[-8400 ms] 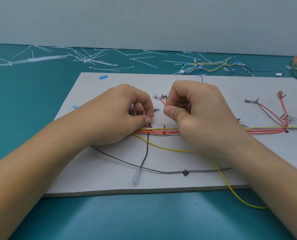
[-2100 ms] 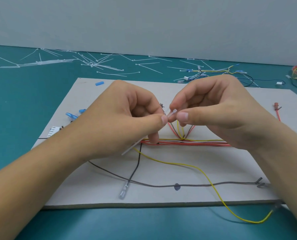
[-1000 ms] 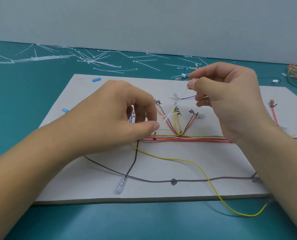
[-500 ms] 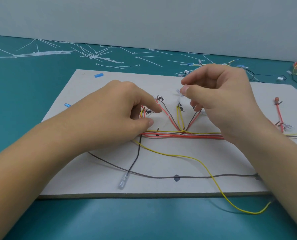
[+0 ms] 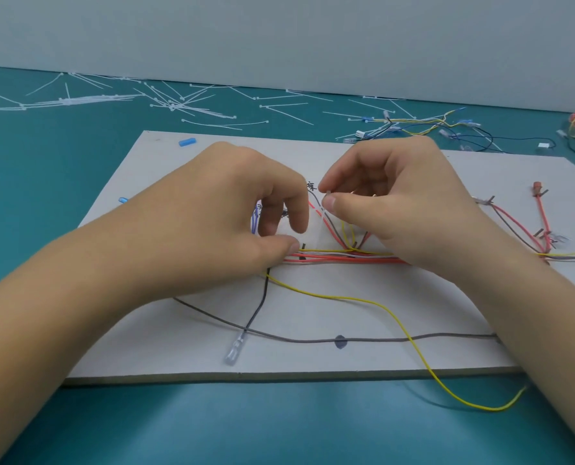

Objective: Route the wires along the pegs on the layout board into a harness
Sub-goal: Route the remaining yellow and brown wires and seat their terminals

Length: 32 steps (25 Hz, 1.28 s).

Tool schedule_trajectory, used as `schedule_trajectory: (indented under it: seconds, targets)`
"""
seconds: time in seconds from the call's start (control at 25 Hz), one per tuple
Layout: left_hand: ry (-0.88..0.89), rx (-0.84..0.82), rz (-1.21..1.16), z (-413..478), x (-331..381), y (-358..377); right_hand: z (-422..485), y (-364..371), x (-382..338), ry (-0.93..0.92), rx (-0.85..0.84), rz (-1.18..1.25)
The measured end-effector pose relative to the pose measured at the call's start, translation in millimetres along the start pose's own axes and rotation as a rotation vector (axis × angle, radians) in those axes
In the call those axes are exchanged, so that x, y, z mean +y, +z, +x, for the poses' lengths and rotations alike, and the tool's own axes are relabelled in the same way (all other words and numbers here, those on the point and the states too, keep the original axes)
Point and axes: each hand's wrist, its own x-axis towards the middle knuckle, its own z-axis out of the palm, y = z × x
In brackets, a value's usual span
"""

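The wire bundle (image 5: pixel 346 258) lies flat on the layout board (image 5: pixel 313 313), stretched from under the left hand (image 5: pixel 219 209) to beneath the right hand (image 5: pixel 400 203). The left hand's curled thumb and fingers pinch its end. The right hand pinches a thin white cable tie (image 5: pixel 327 195) just above. A loose yellow wire (image 5: pixel 396 317) trails past the right wrist.

A grey wire (image 5: pixel 363 339) and yellow wire (image 5: pixel 390 314) sprawl along the layout board's (image 5: pixel 165 169) near edge; its far-right corner lies open, cable ties (image 5: pixel 192 107) beyond.
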Motion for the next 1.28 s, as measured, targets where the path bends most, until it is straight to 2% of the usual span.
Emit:
schedule_trajectory:
  seconds: [0.08, 0.32, 0.8, 1.0, 1.28]
  targets:
    - [-0.001, 0.002, 0.033, -3.5, 7.4, 1.3, -0.9, 0.0, -0.8, -0.004, 0.000, -0.022]
    - [-0.160, -0.047, 0.119, -4.6, 21.5, 19.2, -1.6, -1.9, -3.0, -0.013, 0.005, -0.069]
    - [-0.308, -0.099, 0.027, -3.0, 23.7, 16.3, -4.9, 0.1, -6.8, -0.044, -0.020, -0.103]
    - [-0.295, -0.023, 0.199, -4.4, 25.4, 18.5, -5.1, -2.4, -7.9, -0.069, -0.027, -0.116]
    - [-0.278, -0.059, 0.245, -4.2, 27.7, 19.4, -4.9, -3.4, -8.3, -0.092, -0.045, -0.144]
